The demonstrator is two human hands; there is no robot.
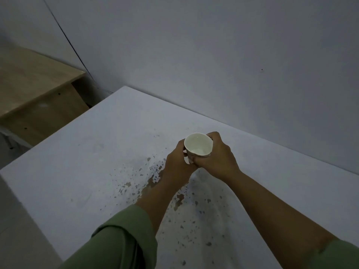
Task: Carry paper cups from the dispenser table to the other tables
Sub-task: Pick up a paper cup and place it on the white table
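White paper makes up the small round cup (198,146) I hold over the pale grey worktop (81,171), its open mouth tipped a little toward me so the bare inside shows. My left hand (177,162) wraps the near-left side of the white paper cup, thumb along the rim's edge, and my right hand (215,154) closes round the far-right side, fingers (210,135) curled over the back of the wall. Both hands are clamped on the cup, which sits between them with its lower part hidden by my palms; I cannot tell whether its base touches the worktop. Green sleeves (124,237) are pushed up on both forearms. Brown chipped flecks (155,177) mark the worktop's paint under my left wrist. Off to the left stands a light wooden desk (33,88), well apart from the cup, against the plain grey wall (213,45).
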